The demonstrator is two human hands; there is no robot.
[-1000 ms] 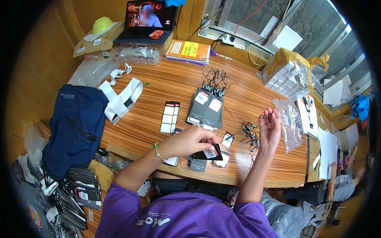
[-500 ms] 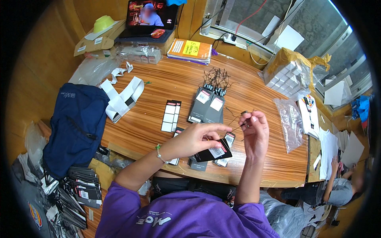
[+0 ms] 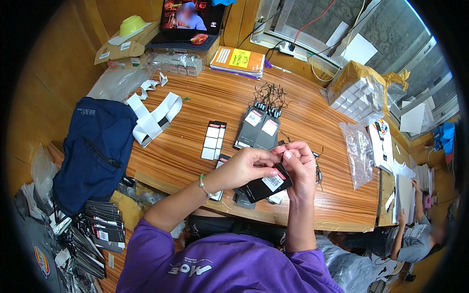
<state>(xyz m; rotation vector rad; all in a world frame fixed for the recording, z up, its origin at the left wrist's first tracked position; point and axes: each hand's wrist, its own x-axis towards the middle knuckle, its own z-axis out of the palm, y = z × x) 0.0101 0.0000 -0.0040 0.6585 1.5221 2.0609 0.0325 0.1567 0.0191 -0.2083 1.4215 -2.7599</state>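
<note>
My left hand point(image 3: 247, 168) is closed on a black hang tag point(image 3: 259, 189) bearing a white barcode label, thumb pressed across its top. The fingers of my right hand point(image 3: 300, 166) are pinched together at the tag's upper end, on a dark string point(image 3: 288, 140) that is mostly hidden by the fingers. Just beyond my hands lie two stacks of grey hang tags point(image 3: 254, 129), their black strings point(image 3: 270, 95) fanned out on the far side. Beside them are black tags with blank white panels point(image 3: 213, 140). More tags lie partly covered under my hands, and loose strings point(image 3: 319, 168) sit right of my right hand.
A navy bag point(image 3: 95, 151) and white strip loops point(image 3: 157, 117) are at left. Farther back stand a laptop point(image 3: 190, 22) and notebooks point(image 3: 237, 62). Wrapped white boxes point(image 3: 356, 95) and a plastic bag point(image 3: 356, 154) lie right. Another person point(image 3: 415, 239) handles white sheets at far right.
My right hand has moved left and down, bringing the string to the top of the tag. The left hand has shifted slightly right, tilting the tag. The other person's hands have moved over the sheets.
</note>
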